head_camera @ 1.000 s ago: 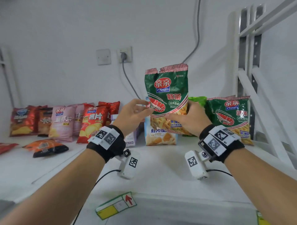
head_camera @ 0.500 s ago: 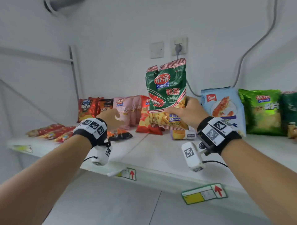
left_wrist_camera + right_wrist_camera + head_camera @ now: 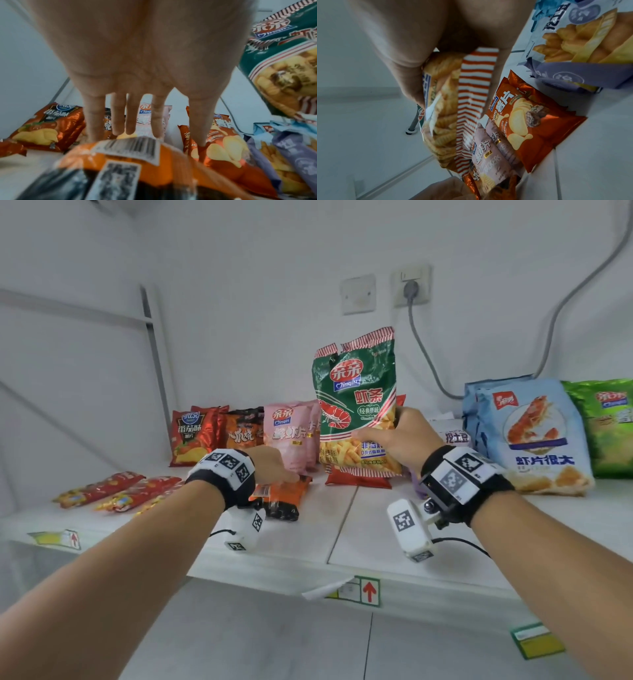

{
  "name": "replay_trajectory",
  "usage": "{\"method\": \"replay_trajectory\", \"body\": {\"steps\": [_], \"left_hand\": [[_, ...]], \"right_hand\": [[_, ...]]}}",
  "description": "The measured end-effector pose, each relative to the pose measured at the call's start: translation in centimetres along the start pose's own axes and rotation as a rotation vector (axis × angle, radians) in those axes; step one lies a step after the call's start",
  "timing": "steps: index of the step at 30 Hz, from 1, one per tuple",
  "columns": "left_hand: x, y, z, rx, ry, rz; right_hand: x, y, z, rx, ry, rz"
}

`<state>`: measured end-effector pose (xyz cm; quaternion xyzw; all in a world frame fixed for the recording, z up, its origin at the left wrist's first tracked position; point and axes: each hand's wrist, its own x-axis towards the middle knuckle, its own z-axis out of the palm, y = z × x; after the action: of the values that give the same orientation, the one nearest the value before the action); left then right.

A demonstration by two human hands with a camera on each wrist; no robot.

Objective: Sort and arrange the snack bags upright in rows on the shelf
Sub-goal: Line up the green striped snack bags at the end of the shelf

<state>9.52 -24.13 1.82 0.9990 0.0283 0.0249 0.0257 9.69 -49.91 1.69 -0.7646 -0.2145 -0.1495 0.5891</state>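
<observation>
White shelf [image 3: 342, 529] against white wall; right hand [image 3: 399, 436] grips green bag [image 3: 356, 402], red-striped edges, shrimp print, upright above shelf; left hand [image 3: 270, 465], fingers straight, over orange bag [image 3: 281, 498] lying flat

It looked like a mock shop set up in a plain room. A white shelf [image 3: 346, 529] on metal uprights [image 3: 156, 364] carried snack bags [image 3: 294, 436] stood in a row against a bare white wall [image 3: 257, 268]. Arrow labels [image 3: 368, 590] were stuck along the shelf's front edge. A wall socket [image 3: 411, 285] with a plugged-in cable [image 3: 424, 357] sat above the bags.
</observation>
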Motion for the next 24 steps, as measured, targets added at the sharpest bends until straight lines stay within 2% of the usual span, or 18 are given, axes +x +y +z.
{"method": "replay_trajectory", "body": {"steps": [2, 5, 8, 11, 16, 20, 24], "left_hand": [[0.4, -0.7, 0.3, -0.007, 0.018, -0.051], [1.1, -1.3, 0.8, 0.036, -0.063, -0.156], [1.4, -1.4, 1.0, 0.071, -0.101, -0.135], [0.8, -1.0, 1.4, -0.046, -0.061, -0.113], [-3.2, -1.2, 0.9, -0.282, 0.078, -0.073], [-8.3, -2.3, 0.1, -0.569, 0.320, -0.141], [-15.1, -3.6, -0.3, -0.790, 0.504, -0.136]], "right_hand": [[0.0, 0.0, 0.6, -0.012, -0.002, -0.003], [0.0, 0.2, 1.3, -0.032, -0.021, -0.011], [-0.2, 0.3, 1.4, -0.041, -0.031, -0.030], [-0.5, 0.5, 1.1, -0.053, -0.030, -0.051], [-1.9, 0.3, 0.4, -0.080, -0.042, -0.133], [-3.7, -0.3, -0.6, -0.015, -0.052, -0.208], [-6.2, -1.3, -0.8, 0.033, -0.102, -0.270]]}}
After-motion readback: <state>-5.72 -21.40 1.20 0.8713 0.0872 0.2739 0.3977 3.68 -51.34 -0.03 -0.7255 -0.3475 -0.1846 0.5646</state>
